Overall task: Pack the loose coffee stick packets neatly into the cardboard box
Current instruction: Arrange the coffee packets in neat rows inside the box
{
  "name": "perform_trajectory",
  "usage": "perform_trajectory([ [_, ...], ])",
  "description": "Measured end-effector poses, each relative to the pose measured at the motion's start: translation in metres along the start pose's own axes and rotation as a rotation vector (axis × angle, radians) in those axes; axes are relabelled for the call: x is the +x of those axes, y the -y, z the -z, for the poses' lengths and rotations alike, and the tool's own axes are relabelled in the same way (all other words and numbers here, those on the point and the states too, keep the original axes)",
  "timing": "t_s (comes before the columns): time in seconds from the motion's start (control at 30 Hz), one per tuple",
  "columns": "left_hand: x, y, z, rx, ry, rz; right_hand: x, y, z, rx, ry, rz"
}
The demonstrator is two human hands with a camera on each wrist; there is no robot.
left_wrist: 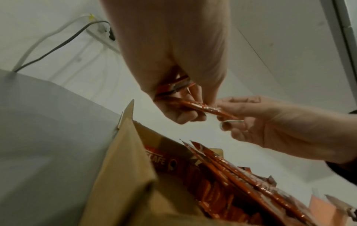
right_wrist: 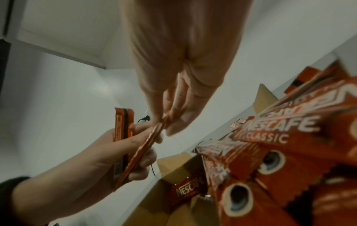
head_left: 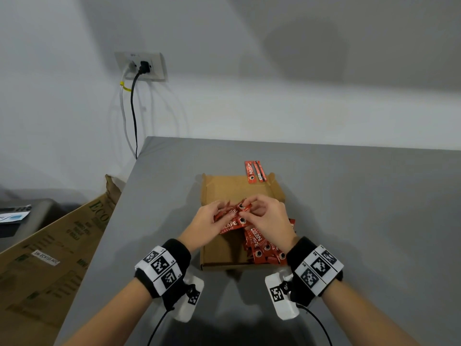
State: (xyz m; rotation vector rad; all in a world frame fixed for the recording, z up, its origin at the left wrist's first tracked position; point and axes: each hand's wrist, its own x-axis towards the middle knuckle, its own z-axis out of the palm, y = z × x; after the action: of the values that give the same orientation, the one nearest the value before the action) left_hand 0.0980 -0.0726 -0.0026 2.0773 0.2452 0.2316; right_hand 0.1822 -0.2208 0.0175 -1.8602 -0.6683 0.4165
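Note:
An open brown cardboard box (head_left: 224, 188) sits on the grey table in front of me. Both hands hover above its middle. My left hand (head_left: 212, 221) grips a small bunch of red coffee stick packets (head_left: 230, 216), seen too in the left wrist view (left_wrist: 173, 87). My right hand (head_left: 259, 211) pinches the end of one packet (left_wrist: 208, 109) of that bunch between thumb and fingertips (right_wrist: 173, 120). A pile of red packets (head_left: 264, 248) fills the box's right side and spills over its edge. Two more packets (head_left: 255, 171) lie flat behind the box.
The table's left edge (head_left: 119, 211) runs close to the box. A large printed carton (head_left: 50, 248) leans beside it on the floor side. A wall socket with black and white cables (head_left: 139, 66) is behind. Bare grey table (head_left: 374, 221) extends to the right.

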Motion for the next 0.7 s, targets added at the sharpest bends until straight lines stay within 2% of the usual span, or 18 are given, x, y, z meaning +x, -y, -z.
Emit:
perform_trajectory([
  [0.1,-0.001,0.001,0.007,-0.098,-0.168,0.029,0.003,0.0,0.008,0.06,-0.092,-0.011],
  [0.17,0.002,0.009,0.014,-0.077,-0.255,0.011,0.003,-0.002,0.013,0.041,-0.156,0.03],
  [0.27,0.005,0.012,0.017,-0.03,-0.211,0.026,0.001,-0.006,0.014,-0.093,-0.214,0.095],
  [0.37,0.004,0.002,0.015,-0.233,-0.091,0.075,0.001,-0.007,0.011,-0.048,-0.238,0.105],
  [0.43,0.006,0.0,0.012,-0.261,-0.032,0.086,0.002,-0.008,0.006,-0.06,-0.248,0.122],
  [0.57,0.007,0.004,0.015,-0.263,-0.119,0.079,0.004,-0.011,0.004,-0.201,-0.147,0.163],
  [0.7,0.004,0.009,0.024,-0.254,-0.134,0.023,0.008,-0.002,0.002,-0.472,0.093,0.172],
])
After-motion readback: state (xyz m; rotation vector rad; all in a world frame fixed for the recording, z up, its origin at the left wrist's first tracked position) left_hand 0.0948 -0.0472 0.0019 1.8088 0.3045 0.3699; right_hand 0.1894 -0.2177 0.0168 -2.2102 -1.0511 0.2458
